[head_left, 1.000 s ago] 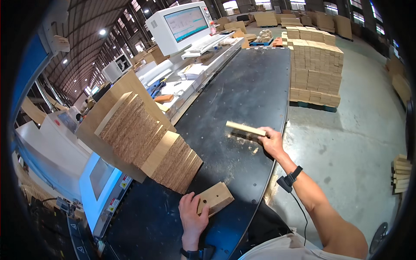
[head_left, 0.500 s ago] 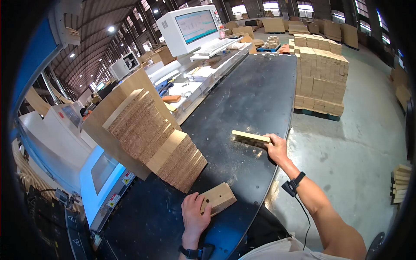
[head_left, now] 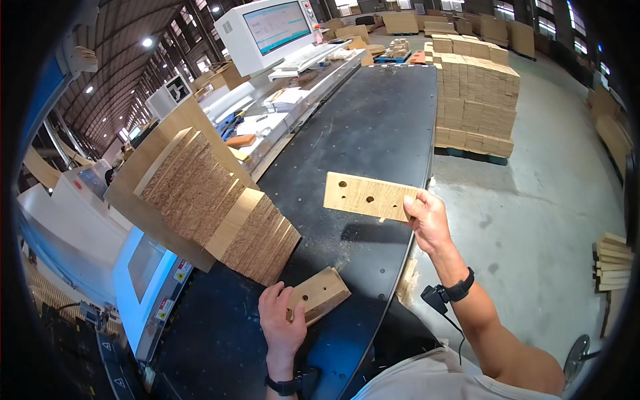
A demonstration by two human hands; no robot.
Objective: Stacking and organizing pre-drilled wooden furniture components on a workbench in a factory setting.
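Note:
A flat wooden board [head_left: 367, 195] with several drilled holes is pinched at its right end by my right hand [head_left: 430, 220], thumb on its face. It is held above the black table [head_left: 373, 127], its shadow falling below, and its broad face is turned toward me. At the near part of the table my left hand [head_left: 281, 319] is closed around the left end of another drilled wooden board [head_left: 325, 292], which lies on the tabletop, perhaps on a second one. Just behind that hand leans a stack of wooden boards [head_left: 257, 237], rough brown edges showing.
A large upright panel [head_left: 127, 190] stands behind the leaning stack. A white monitor [head_left: 267, 33] sits beyond a ledge with papers [head_left: 287, 99] and tools. Piled boards on a pallet [head_left: 473, 100] stand right of the table. A blue and white machine [head_left: 143, 267] is at left.
My right hand has lifted its board and turned it from edge-on to face-on, so the holes show. My left hand keeps its hold on the other board. The whole view has shifted slightly.

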